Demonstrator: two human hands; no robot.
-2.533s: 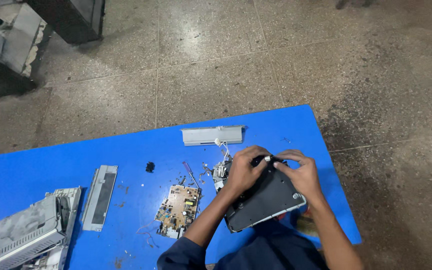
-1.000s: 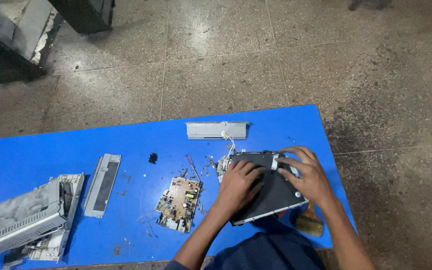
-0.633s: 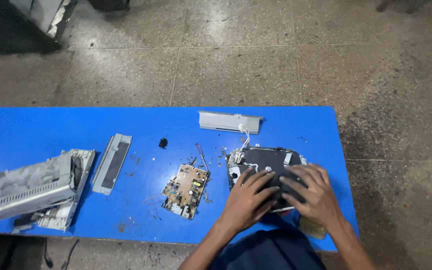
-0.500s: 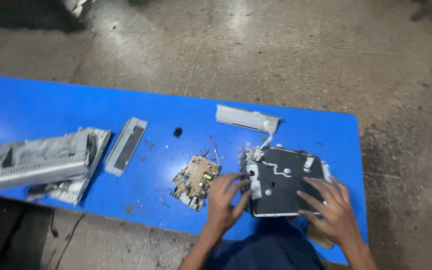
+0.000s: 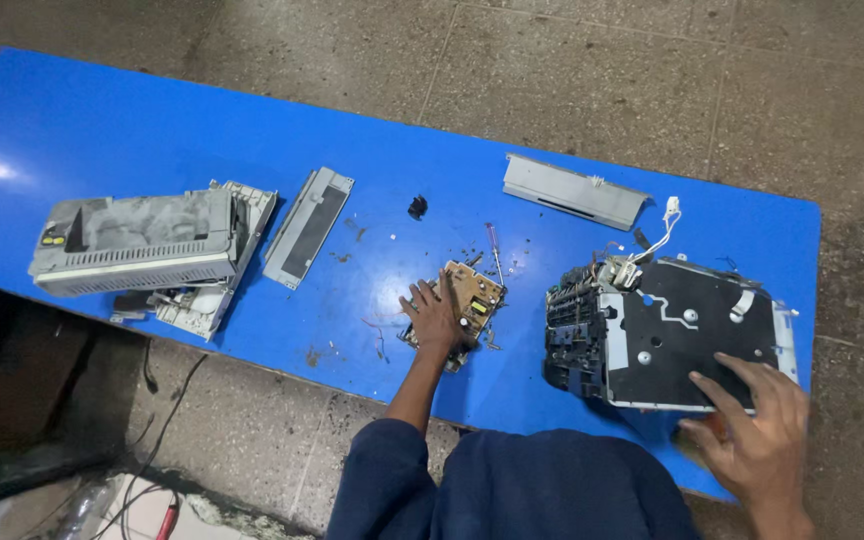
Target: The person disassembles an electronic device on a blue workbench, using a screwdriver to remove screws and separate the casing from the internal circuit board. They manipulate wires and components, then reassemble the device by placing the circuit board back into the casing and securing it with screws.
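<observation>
Two hands — left hand on tan circuit board, right hand on black chassis.

The table was bright blue, with a pale glare patch at its far left. The circuit board under the left hand was tan-yellow with dark components. The stripped assembly touched by the right hand was a black plate with white edges and small silver dots, its left block black. The casing was dusty grey, as were the narrow panel and the long cover. The sleeve was navy. The floor was speckled grey-brown.
</observation>
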